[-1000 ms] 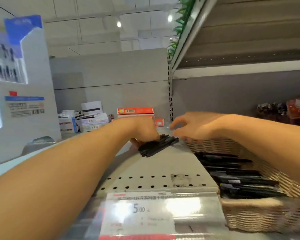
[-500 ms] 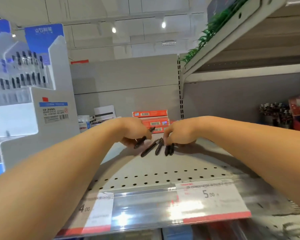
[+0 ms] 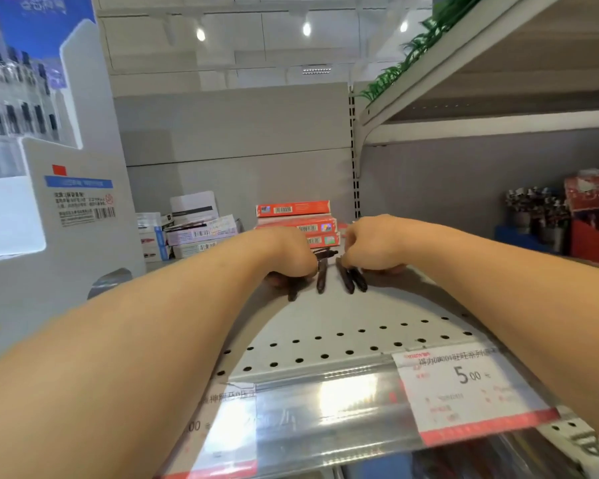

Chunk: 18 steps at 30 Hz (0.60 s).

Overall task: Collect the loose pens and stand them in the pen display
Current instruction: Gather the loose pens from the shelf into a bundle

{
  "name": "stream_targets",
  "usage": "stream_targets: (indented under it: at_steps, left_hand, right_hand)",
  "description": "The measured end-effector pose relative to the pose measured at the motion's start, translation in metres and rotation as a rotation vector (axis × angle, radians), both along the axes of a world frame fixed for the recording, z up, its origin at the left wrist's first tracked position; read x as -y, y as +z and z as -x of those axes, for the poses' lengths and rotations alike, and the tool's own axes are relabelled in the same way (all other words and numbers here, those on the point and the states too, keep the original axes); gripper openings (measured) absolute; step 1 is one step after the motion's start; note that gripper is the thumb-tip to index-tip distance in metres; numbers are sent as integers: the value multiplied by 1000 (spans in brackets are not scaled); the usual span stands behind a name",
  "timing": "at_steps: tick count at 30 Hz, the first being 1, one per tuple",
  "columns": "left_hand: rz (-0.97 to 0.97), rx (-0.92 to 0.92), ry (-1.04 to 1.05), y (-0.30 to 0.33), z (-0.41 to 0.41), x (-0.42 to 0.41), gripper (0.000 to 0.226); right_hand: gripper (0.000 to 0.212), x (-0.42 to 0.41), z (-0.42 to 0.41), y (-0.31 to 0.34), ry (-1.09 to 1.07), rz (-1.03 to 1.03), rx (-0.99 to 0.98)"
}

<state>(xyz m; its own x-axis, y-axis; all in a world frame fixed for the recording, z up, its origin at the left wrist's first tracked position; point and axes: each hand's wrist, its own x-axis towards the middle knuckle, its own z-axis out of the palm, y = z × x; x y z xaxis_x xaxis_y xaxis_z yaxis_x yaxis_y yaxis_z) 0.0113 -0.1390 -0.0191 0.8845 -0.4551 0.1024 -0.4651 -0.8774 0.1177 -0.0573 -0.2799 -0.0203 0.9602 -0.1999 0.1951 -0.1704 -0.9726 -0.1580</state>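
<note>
Both hands work the shelf [image 3: 325, 323]: my left hand [image 3: 284, 252] and right hand [image 3: 374, 243] each curl around loose black pens [image 3: 351, 280]. Gathering is under way, I judge; the pen display [image 3: 66, 188] at left awaits them.

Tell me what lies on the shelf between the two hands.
In the head view, one dark pen lies in the gap between the left hand and right hand; otherwise bare grey shelf shows there.
</note>
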Motion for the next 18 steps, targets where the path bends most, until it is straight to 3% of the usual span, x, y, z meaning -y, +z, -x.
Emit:
stream_targets:
  at_steps: [4,8,13,18]
  left_hand:
    - [94,107,-43,5,5,3,15]
    - [159,63,-43,2,9,11,25]
    - [57,17,-24,-4,9,17,24]
    - [22,94,-2,-1,11,10,20]
  right_hand:
    - [17,-1,5,0,-46,-48,7]
    - [19,-2,9,0,-67,-56,14]
    - [21,7,15,-1,-97,-58,59]
    - [31,11,19,0,-114,-98,112]
